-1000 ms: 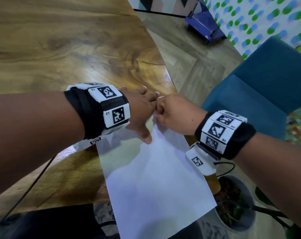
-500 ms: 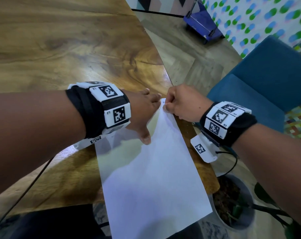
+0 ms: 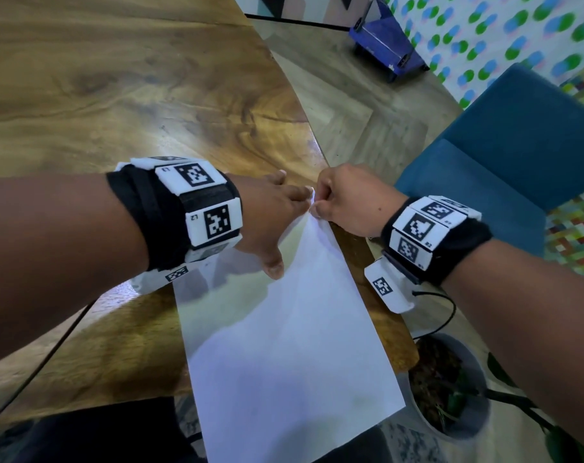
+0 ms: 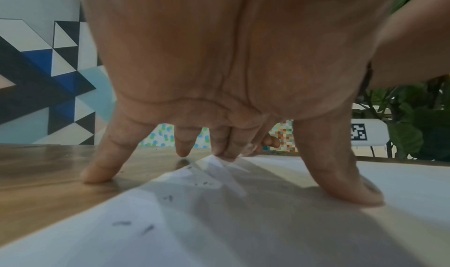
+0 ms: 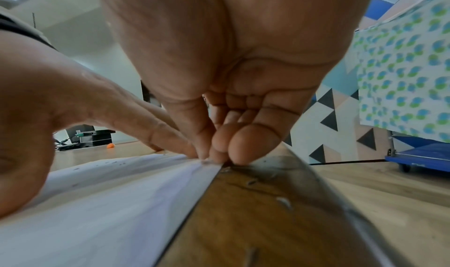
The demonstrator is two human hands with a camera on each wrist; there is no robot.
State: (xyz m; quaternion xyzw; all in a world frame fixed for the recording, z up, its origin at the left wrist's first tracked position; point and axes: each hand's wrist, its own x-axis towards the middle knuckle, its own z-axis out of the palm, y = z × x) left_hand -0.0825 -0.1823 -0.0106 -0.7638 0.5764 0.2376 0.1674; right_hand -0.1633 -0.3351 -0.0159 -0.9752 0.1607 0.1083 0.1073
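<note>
A white sheet of paper [image 3: 283,345] lies on the wooden table [image 3: 116,95], near the table's right edge. The near end of the sheet passes over the table's near edge and hangs free. Just to the right of this end, lower down on the floor, stands a grey plant pot [image 3: 451,389] with dark soil and some green leaves.

Farther up the sheet, the left hand [image 3: 267,215] is spread wide and pressed flat. Its thumb lies on the paper, and in the left wrist view the little finger stands on the bare wood beside the sheet, while the middle fingertips touch the far corner of the paper. The hand grips nothing.

Just beside it, the right hand [image 3: 347,202] has its fingers curled. It pinches the far corner of the sheet between the thumb and the fingertips, and this corner is raised a little from the table. The two hands almost touch here.

Beyond the hands, the table continues bare. To the right stands a blue chair [image 3: 517,145], and farther away, by the patterned wall, a blue cart [image 3: 384,48] rests on the floor.
</note>
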